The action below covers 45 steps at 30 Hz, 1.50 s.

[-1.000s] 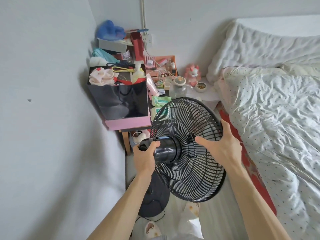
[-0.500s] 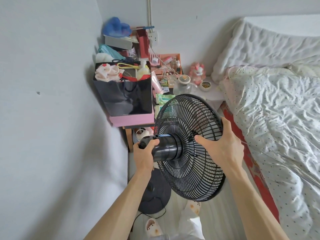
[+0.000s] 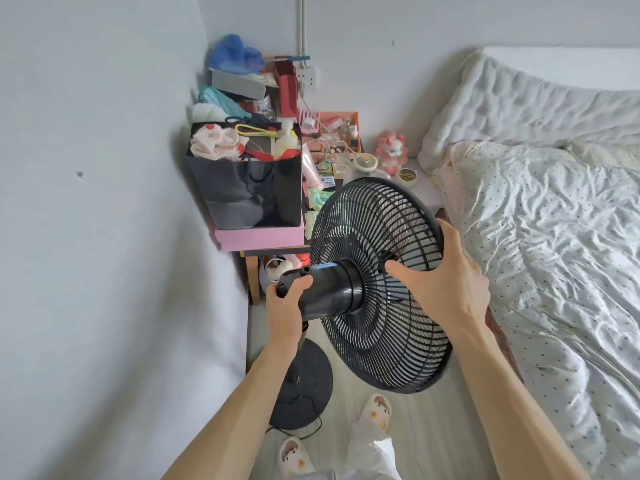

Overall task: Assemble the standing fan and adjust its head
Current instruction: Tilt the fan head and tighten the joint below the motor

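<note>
Your left hand [image 3: 284,315] curls its fingers [image 3: 300,283] round the fan's motor housing [image 3: 330,289], mid-frame; your right hand [image 3: 441,289] grips the grille [image 3: 377,341] rim at 3 o'clock. Farther, at 11 o'clock, a black bag [image 3: 249,199] holds cloths [image 3: 214,144] and a bottle [image 3: 285,142].

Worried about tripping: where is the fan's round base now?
Head view, lower centre: the round base sits on the floor by the left wall, just ahead of the left slipper, below the motor housing.

The left forearm [image 3: 256,393] hides part of the fan base [image 3: 311,386]; the bed [image 3: 554,271] is cropped.
</note>
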Tool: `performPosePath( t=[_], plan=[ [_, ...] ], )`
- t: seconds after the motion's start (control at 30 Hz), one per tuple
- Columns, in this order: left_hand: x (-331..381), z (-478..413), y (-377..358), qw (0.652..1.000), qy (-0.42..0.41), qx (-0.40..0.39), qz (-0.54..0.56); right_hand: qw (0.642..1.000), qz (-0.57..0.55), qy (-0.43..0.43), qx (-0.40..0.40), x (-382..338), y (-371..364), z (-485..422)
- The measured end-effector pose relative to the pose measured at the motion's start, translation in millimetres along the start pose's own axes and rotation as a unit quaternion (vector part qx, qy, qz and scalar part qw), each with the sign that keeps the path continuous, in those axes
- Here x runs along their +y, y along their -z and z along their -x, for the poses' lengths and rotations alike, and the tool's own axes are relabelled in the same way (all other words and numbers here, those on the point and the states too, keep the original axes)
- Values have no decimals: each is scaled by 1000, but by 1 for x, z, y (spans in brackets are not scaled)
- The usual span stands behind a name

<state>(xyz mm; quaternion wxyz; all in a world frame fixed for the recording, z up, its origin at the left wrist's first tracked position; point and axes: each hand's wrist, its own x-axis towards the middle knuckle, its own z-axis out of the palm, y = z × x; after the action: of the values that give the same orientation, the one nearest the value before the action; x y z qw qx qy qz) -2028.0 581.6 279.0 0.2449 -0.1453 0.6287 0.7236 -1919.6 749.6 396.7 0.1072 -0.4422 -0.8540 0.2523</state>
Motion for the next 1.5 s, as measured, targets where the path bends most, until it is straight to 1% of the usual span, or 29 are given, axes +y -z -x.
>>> performPosePath(
  t=[0.1, 0.13, 0.2, 0.27, 0.3, 0.37, 0.4, 0.43, 0.5, 0.6, 0.77, 1.0, 1.1, 1.27, 1.5],
  plan=[
    [5, 2, 4, 1000, -2, -7, -13, 1000, -4, 2, -27, 7, -2, -1],
    [8, 2, 7, 999, -16, -1, -32, 999, -11, 5, -42, 9, -2, 0],
    [15, -1, 10, 990, -83, 24, -111, 997, -33, 14, -62, 12, -3, 0],
    [26, -3, 10, 961, -167, 43, -218, 996, -54, 19, -68, 14, -3, 0],
    [32, -5, 7, 943, -189, 39, -270, 995, -63, 20, -71, 14, -3, 0],
    [38, -10, 1, 906, -206, 14, -369, 994, -82, 15, -77, 13, -4, -2],
    [37, -12, -2, 889, -209, 8, -407, 993, -88, 9, -81, 12, -3, -4],
    [36, -13, -5, 879, -218, 12, -424, 992, -89, 1, -85, 11, -2, -7],
    [33, -10, -13, 879, -234, 39, -413, 992, -83, -12, -90, 9, 0, -13],
    [27, -9, -21, 867, -274, 78, -408, 994, -70, -18, -83, 9, 2, -19],
    [19, -9, -25, 877, -296, 72, -371, 998, -18, -6, -61, 8, 3, -19],
    [18, -11, -20, 911, -257, 67, -315, 999, 14, 21, -41, -1, 0, -15],
    [19, -9, -18, 919, -250, 82, -293, 998, 31, 34, -33, -10, 0, -14],
    [22, -12, -11, 923, -255, 116, -262, 997, 46, 56, -33, -30, -3, -14],
    [23, -12, -10, 928, -253, 112, -248, 997, 63, 30, -32, -37, -1, -3]
  ],
)
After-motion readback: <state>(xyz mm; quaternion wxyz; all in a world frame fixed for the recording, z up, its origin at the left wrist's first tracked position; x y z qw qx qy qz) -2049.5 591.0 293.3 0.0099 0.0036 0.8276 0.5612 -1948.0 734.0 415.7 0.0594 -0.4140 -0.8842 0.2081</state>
